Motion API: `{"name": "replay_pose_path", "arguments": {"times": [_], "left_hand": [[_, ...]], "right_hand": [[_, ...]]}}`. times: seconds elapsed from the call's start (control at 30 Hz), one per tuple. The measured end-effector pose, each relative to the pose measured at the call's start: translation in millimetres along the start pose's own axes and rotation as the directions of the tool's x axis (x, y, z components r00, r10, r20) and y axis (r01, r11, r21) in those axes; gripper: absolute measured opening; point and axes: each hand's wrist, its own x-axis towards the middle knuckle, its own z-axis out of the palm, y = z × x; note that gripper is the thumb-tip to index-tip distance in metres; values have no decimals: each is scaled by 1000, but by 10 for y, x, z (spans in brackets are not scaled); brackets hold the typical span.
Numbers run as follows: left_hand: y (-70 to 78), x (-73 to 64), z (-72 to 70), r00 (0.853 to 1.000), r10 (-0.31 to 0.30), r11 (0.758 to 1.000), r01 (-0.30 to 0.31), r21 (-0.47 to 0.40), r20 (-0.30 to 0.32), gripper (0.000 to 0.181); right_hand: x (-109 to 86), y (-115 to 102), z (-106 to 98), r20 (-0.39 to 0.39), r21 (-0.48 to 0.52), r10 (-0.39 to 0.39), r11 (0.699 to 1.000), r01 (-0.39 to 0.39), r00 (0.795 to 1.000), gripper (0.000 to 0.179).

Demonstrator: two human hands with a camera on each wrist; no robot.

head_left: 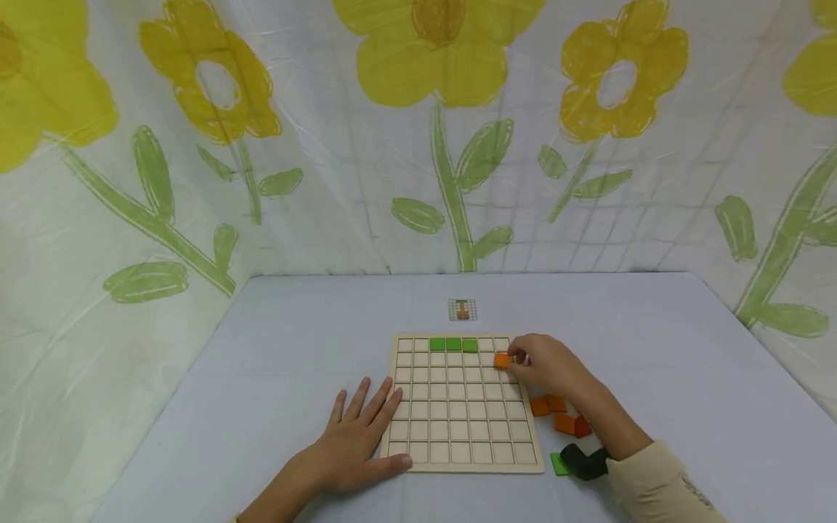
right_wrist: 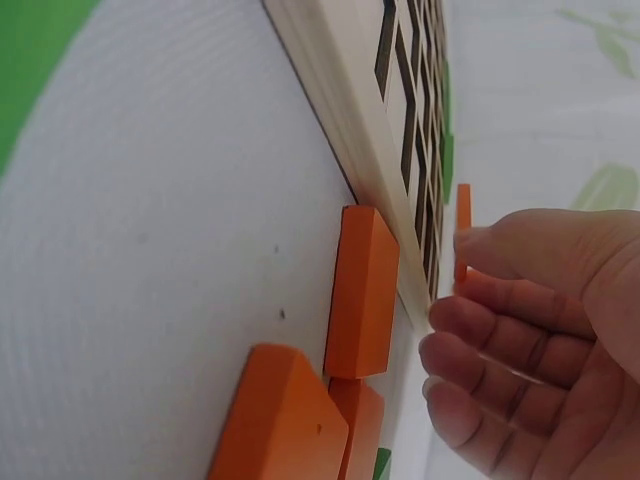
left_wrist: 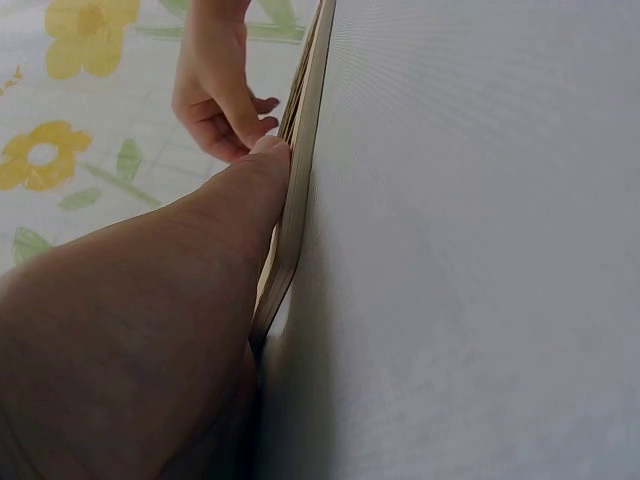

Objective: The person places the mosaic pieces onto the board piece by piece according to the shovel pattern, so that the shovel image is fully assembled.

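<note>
A light wooden grid board [head_left: 458,466] lies on the table, with several green tiles [head_left: 453,344] set in its far row. My right hand [head_left: 546,363] pinches an orange tile [head_left: 501,360] between thumb and forefinger, over the board's far right part. In the right wrist view the pinched orange tile [right_wrist: 463,232] shows edge-on, above the grid. My left hand [head_left: 356,447] rests at the board's left edge, fingers spread straight, the thumb on the near left corner. From the left wrist, its thumb [left_wrist: 240,195] lies along the board's rim [left_wrist: 300,200].
Loose orange tiles [head_left: 556,404] lie right of the board, with a red tile [head_left: 583,426] beside them. A green tile [head_left: 559,464] shows partly under the black wrist device [head_left: 584,463]. Beyond the board lies a small picture card [head_left: 463,309]. A flowered curtain [head_left: 366,181] hangs behind the table.
</note>
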Motion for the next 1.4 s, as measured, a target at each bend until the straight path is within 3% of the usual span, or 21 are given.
{"name": "replay_pose_path", "arguments": {"times": [1.4], "left_hand": [[-4, 6, 9, 1000, -6, 1000, 6, 8, 3, 99]], "right_hand": [[110, -259, 120, 26, 6, -82, 997, 82, 996, 19]]}}
